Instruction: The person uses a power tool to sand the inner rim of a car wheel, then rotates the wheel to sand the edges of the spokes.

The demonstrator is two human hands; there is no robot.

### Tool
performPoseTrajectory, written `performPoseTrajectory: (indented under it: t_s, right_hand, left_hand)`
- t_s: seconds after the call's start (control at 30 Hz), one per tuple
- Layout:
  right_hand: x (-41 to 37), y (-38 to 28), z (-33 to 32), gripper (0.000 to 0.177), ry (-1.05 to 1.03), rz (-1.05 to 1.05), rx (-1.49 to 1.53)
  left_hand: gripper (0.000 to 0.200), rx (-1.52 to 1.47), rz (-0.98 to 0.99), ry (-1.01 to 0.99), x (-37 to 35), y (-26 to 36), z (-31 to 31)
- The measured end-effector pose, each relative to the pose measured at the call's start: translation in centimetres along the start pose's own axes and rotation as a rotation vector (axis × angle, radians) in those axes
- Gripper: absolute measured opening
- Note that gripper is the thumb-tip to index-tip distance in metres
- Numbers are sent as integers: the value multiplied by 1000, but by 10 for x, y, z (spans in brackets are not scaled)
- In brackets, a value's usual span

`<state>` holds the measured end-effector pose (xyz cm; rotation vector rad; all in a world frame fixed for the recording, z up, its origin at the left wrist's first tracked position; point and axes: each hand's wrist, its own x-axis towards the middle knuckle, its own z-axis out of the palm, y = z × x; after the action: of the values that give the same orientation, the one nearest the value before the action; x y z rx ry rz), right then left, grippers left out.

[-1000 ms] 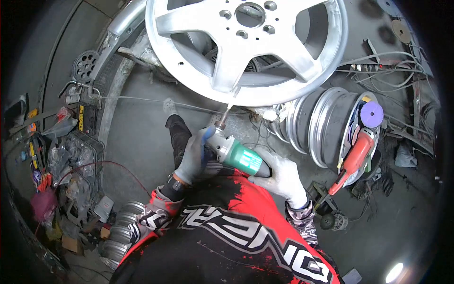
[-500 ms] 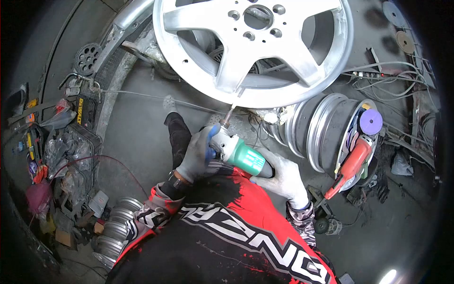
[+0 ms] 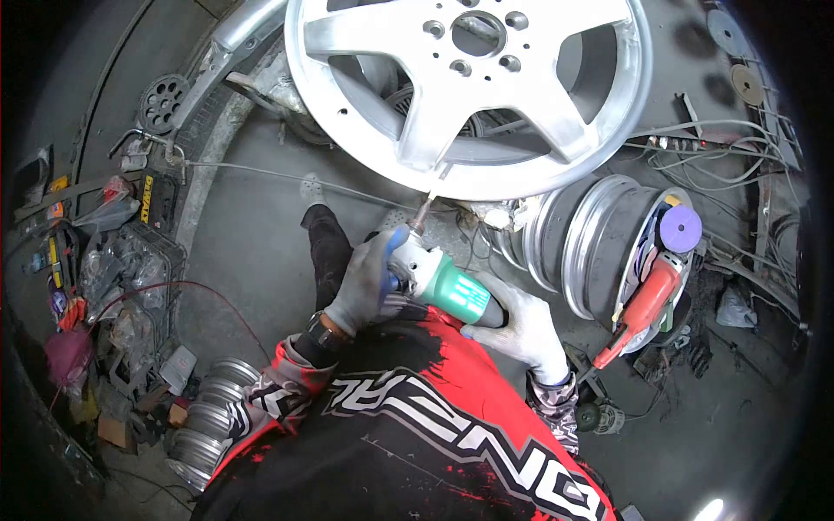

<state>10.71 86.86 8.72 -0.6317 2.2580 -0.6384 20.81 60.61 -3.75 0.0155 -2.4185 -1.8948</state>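
Note:
My left hand [image 3: 360,280], in a grey glove with blue fingertips, is closed around the metal head of a green grinder [image 3: 456,291]. My right hand [image 3: 524,332], in a white glove, is wrapped round the dark rear end of its body. A narrow shaft [image 3: 424,211] sticks out of the head and points up to the lower rim of a silver alloy wheel [image 3: 443,95]. Its thin tip overlaps the rim below one of the spokes. The wheel is held up in front of me, and its top lies beyond the frame.
More wheels [image 3: 599,234] lie on their sides to the right, with a red power tool [image 3: 647,300] and a purple disc [image 3: 680,228] on them. Stacked rims [image 3: 213,417] stand at lower left, beside crates of bagged items [image 3: 130,278]. A hose [image 3: 287,177] crosses the floor.
The view has shifted very slightly. Both hands keep the same hold on the grinder, and its tip stays at the same part of the wheel rim.

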Motion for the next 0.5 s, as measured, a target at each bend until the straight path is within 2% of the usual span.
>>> performPoseTrajectory:
  t_s: [0.07, 0.1, 0.13, 0.17, 0.2, 0.27, 0.33, 0.4, 0.47, 0.5]
  right_hand:
    - [-6, 2, -1, 80, 20, 1, -11]
    - [-9, 6, -1, 79, 43, -1, -22]
    - [-11, 8, -2, 78, 66, -4, -35]
    - [-11, 6, -4, 78, 65, -3, -37]
    - [-10, 1, -8, 82, 24, 50, -11]
    - [-7, 1, -6, 86, -21, 97, 17]
    - [-3, 7, 1, 78, 72, -39, 5]
    - [1, 5, 1, 78, 53, -36, 4]
    - [1, 2, -1, 79, 38, -29, -2]
    - [-1, 2, -3, 79, 39, -22, 12]
  left_hand:
    - [95, -188, -182, -65, -2, -9, 10]
    - [95, -193, -180, -66, -5, -29, 19]
    - [95, -327, -268, -85, -8, -59, 30]
    - [96, -459, -356, -104, -3, -62, 32]
    - [96, -460, -357, -102, -7, -61, 32]
    - [87, -36, -128, -87, 3, -15, 14]
    - [82, -3, -98, -57, 2, -3, 5]
    - [76, 24, -66, -32, 1, 2, 1]
    - [58, -14, -63, -20, 2, 4, 1]
    - [58, -16, -62, -20, 3, 1, 4]
